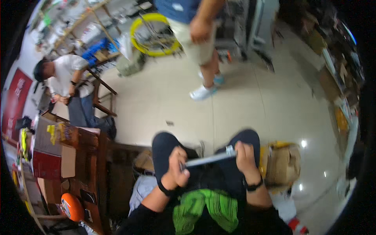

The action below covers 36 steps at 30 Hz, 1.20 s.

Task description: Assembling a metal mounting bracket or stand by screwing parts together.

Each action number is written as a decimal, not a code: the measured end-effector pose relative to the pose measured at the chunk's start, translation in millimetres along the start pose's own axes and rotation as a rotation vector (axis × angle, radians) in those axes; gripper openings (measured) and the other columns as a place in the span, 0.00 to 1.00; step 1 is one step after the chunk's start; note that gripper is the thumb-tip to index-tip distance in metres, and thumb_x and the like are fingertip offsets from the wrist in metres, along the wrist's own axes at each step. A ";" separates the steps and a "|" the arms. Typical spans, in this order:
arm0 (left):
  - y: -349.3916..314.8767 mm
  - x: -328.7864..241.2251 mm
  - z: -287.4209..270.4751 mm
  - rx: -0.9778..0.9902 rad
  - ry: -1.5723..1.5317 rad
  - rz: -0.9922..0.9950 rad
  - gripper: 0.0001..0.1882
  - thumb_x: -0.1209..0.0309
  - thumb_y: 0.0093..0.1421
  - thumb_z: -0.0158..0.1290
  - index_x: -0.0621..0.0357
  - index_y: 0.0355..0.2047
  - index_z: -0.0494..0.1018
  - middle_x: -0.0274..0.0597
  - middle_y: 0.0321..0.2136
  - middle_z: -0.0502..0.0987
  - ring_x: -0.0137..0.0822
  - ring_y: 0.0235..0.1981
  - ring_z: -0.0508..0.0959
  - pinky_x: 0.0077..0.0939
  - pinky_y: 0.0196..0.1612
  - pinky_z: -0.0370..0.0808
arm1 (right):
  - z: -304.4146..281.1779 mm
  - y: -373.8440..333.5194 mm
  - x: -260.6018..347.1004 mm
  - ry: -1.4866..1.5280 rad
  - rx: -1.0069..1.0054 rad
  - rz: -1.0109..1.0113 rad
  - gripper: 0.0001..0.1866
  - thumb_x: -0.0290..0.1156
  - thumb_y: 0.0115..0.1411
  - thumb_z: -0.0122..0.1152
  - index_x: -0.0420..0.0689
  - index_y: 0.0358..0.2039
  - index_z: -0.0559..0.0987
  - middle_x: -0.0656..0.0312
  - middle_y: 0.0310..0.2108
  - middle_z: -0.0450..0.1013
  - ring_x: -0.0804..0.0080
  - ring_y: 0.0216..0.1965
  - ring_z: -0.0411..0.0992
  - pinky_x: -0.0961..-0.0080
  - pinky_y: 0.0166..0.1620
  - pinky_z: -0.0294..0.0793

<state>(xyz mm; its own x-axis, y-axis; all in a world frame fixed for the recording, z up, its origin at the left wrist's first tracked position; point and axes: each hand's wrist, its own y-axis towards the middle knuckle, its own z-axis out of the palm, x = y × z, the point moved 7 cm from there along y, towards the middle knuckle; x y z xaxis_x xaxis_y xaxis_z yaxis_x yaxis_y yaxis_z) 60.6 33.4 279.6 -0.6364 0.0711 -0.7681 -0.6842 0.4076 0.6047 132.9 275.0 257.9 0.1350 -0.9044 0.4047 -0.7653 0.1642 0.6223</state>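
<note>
A slim silver-grey bar (209,159) is held crosswise above my lap, its right end slightly higher. Its exact kind is blurred, though a small pale fitting shows near the right end. My left hand (176,166) is closed round the left end, thumb along it. Round the other end my right hand (245,156) is closed too. Beneath the bar are my dark-trousered knees. Bright green cloth with dark stripes (205,207), in two hanging parts, lies against my front.
At left stands a wooden cabinet (102,172) with cardboard boxes (76,135) and an orange round object (72,206). A person (199,43) stands ahead; another (70,74) sits far left. A yellow-rimmed wheel (135,33) is behind. At right sits an open carton (284,164).
</note>
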 end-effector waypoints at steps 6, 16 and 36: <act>3.4 23.4 6.3 -0.194 -0.654 -0.738 0.17 0.53 0.54 0.46 0.51 0.33 0.57 0.35 0.29 0.58 0.27 0.28 0.60 0.17 0.24 0.61 | -22.7 49.5 15.1 0.435 0.012 0.026 0.15 0.34 0.61 0.43 0.41 0.19 0.67 0.52 0.16 0.64 0.52 0.18 0.65 0.62 0.23 0.64; 2.9 16.7 -4.8 -0.247 -0.644 -0.647 0.20 0.52 0.51 0.50 0.52 0.33 0.58 0.37 0.29 0.58 0.28 0.28 0.61 0.16 0.21 0.62 | -26.0 26.1 12.7 0.648 0.142 0.103 0.19 0.44 0.64 0.50 0.38 0.40 0.72 0.54 0.34 0.70 0.65 0.31 0.70 0.73 0.34 0.70; 9.8 9.7 -17.4 -0.242 -0.569 -0.590 0.22 0.51 0.51 0.50 0.54 0.32 0.56 0.38 0.28 0.56 0.29 0.29 0.59 0.16 0.24 0.62 | -33.4 32.6 14.0 0.837 0.178 0.138 0.11 0.24 0.54 0.62 0.39 0.40 0.76 0.53 0.44 0.74 0.63 0.43 0.73 0.70 0.47 0.73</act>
<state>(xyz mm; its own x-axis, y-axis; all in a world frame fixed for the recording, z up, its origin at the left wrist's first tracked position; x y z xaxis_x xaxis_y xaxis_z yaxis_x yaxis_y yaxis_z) 41.5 22.2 281.8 0.0794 0.3813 -0.9210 -0.9457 0.3210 0.0514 130.8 280.9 306.3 0.3987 -0.2819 0.8727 -0.8868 0.1242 0.4453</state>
